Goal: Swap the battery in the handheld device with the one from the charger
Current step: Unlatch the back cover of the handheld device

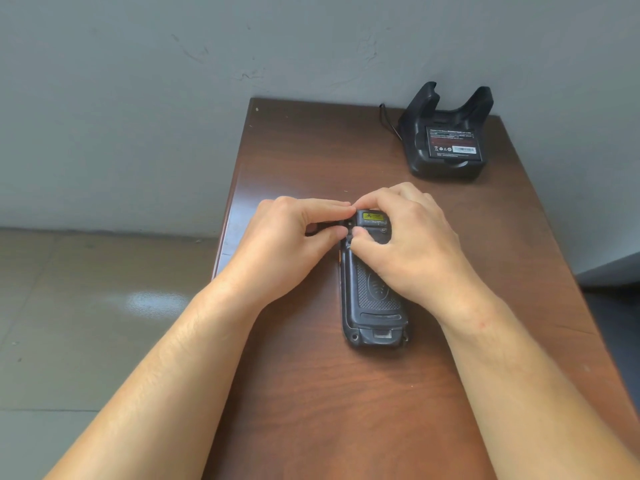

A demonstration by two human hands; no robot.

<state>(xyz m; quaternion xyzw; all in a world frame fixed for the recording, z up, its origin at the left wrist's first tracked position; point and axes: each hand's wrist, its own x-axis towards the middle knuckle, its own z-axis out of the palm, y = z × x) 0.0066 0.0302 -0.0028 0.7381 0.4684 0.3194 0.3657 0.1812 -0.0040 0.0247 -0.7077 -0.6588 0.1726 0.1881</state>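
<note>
A black handheld device lies face down in the middle of the brown table, its textured back cover on and a yellow label at its far end. My left hand pinches a small black strap or tab at the device's upper left corner. My right hand rests on the upper back of the device, thumb and forefinger gripping its far end. At the table's far right stands the black charger cradle with a labelled battery seated in its front slot.
The table stands against a grey wall. Its left edge drops to a tiled floor. A thin black cable runs behind the charger.
</note>
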